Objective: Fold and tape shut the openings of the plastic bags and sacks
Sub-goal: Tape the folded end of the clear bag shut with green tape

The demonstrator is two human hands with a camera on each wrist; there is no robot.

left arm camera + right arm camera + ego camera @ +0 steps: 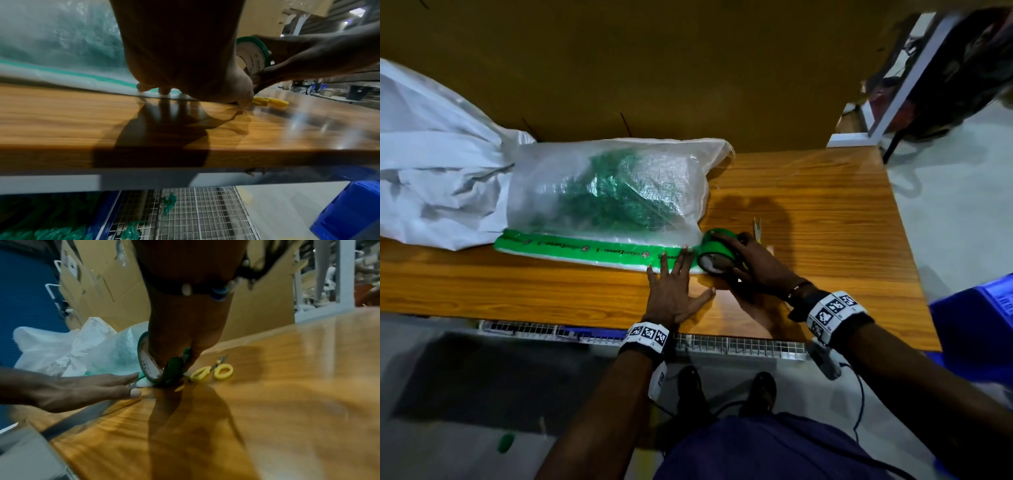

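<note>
Tape point(599, 251) stretched left-right along folded bag point(606, 192) mouth; roll point(714, 253) gripped in right hand point(753, 267) at right end, left hand point(671, 291) flat, pressing strip beside it.

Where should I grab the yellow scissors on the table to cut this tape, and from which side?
Take the scissors by the two yellow finger loops, coming from the near table edge. They lie flat on the wooden table just right of the tape roll, loops toward you and blades pointing away. The right hand holds the roll, so it would probably have to let go first.
</note>
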